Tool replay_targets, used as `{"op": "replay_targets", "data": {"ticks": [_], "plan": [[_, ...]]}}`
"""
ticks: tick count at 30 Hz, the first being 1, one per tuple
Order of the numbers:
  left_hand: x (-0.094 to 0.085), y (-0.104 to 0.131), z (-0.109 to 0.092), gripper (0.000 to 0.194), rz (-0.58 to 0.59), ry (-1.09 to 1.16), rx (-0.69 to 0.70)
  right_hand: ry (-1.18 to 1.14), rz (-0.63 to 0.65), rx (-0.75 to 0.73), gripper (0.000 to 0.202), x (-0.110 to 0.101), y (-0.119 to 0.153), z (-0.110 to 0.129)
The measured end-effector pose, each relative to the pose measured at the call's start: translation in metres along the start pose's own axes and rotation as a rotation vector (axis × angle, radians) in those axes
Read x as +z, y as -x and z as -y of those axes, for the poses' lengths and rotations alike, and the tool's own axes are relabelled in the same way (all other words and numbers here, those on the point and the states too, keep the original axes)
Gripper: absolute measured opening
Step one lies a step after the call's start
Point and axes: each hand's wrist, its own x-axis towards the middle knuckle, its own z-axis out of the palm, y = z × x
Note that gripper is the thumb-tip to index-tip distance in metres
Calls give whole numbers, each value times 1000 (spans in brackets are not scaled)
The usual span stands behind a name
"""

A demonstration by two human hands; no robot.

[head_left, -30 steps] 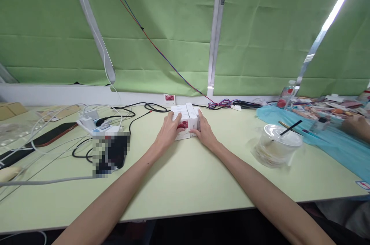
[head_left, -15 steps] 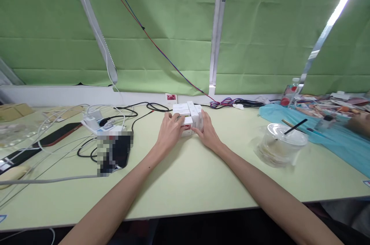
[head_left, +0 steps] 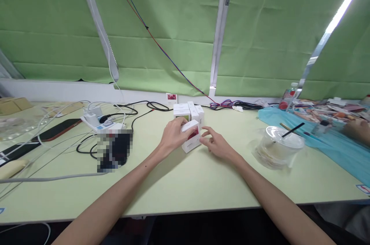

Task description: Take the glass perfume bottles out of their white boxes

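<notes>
A small white box [head_left: 192, 143] with a dark red picture on its front is gripped by my left hand [head_left: 174, 134], tilted a little, in front of the other boxes. My right hand [head_left: 218, 145] is just to the right of this box, its fingers apart and the fingertips close to the box's edge. Behind them, several white boxes [head_left: 182, 108] stand side by side on the pale green table [head_left: 196, 187]. One of them shows a green patch on its front, partly covered by my left hand.
A power strip with chargers and cables [head_left: 111, 126] lies at left, near phones [head_left: 59, 129]. At right are a clear plastic tub [head_left: 279, 146] with a black straw and a blue cloth [head_left: 326, 141]. A small picture card [head_left: 171, 98] stands at the back. Another person's hand [head_left: 358, 129] shows far right.
My left hand has drawn one box away from the group, towards me. My right hand has let go of the boxes' right side and moved nearer, opening its fingers.
</notes>
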Motion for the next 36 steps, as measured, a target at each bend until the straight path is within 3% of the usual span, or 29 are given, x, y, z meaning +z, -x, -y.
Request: {"op": "replay_targets", "data": {"ticks": [3,7,12,18,25,27,32,36], "plan": [[-4,-1,-4,34,29,75,-88,-19,79,10,56,-1,2,-2],[-19,-9,-1,37,123,-3,-171,-19,102,-22,48,2,0,-2],[-36,-14,25,45,484,30,-387,1,107,7,46,6,0,3],[-38,-3,53,56,624,213,-479,39,69,42,36,13,-2,6],[-21,3,61,63,664,231,-464,85,-65,89,31,15,-7,3],[-13,7,58,66,636,239,-479,27,-24,142,32,12,-5,5],[-1,13,46,67,524,322,-557,-209,231,257,30,0,-2,7],[-1,13,45,67,516,391,-550,-279,223,228,32,2,-5,2]]}}
